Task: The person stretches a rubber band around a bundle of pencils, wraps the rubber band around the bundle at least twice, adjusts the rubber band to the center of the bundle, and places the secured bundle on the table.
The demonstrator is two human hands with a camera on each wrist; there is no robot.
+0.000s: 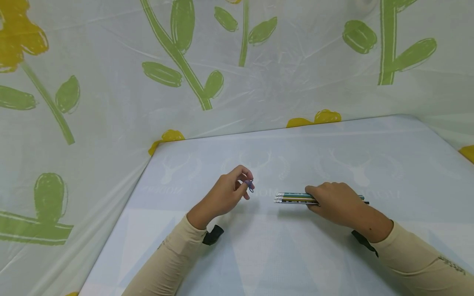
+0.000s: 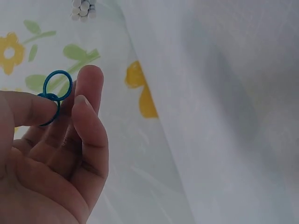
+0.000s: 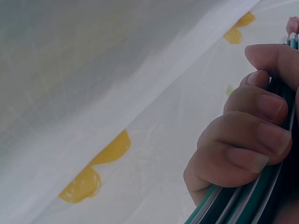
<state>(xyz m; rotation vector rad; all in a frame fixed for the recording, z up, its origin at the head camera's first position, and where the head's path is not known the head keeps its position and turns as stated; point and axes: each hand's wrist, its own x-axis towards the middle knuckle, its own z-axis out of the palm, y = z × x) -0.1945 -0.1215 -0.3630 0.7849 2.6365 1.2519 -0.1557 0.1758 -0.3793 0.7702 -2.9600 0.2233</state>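
Note:
My left hand (image 1: 226, 194) is raised above the table, left of the pencils, and holds a small blue elastic band (image 1: 250, 186) at its thumb and fingertips. In the left wrist view the band (image 2: 58, 71) looks twisted into two loops beside the thumb; part of it is hidden behind the thumb. My right hand (image 1: 335, 201) grips a bundle of pencils (image 1: 294, 198) from above, fingers curled round it. White pencil ends (image 2: 84, 8) face the left hand, a short gap away. Dark and green pencil shafts (image 3: 252, 196) run under the curled fingers; their middles are covered.
A pale table top (image 1: 255, 255) with faint deer-head and triangle prints lies under both hands. Behind it and to the left hangs a whitish curtain (image 1: 111, 53) with green stems and yellow flowers, meeting the table's edge. Dark straps or mounts (image 1: 213, 235) sit under the wrists.

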